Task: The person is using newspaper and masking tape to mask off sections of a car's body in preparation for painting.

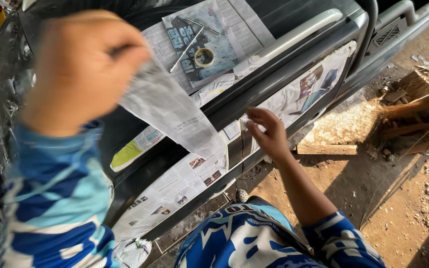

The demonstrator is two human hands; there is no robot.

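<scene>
Newsprint covers much of the dark vehicle body (294, 59) that lies tilted across the dirt yard, and the person is in the middle of masking it. The left hand (78, 69), blurred and raised close to the camera, is closed around the upper end of a long newspaper strip (172, 111), whose lower end hangs down to the body's side panel. The right hand (269, 134) rests on that same panel farther along, fingers spread loosely and pressing the paper edge near a dark uncovered band; it holds nothing. Up on the body's top face, a roll of masking tape (204, 57) and two thin metal rods (189, 44) lie on a spread sheet. My judgement: the strip is being positioned, and fixing it would call for tape, which sits well apart from both hands.
</scene>
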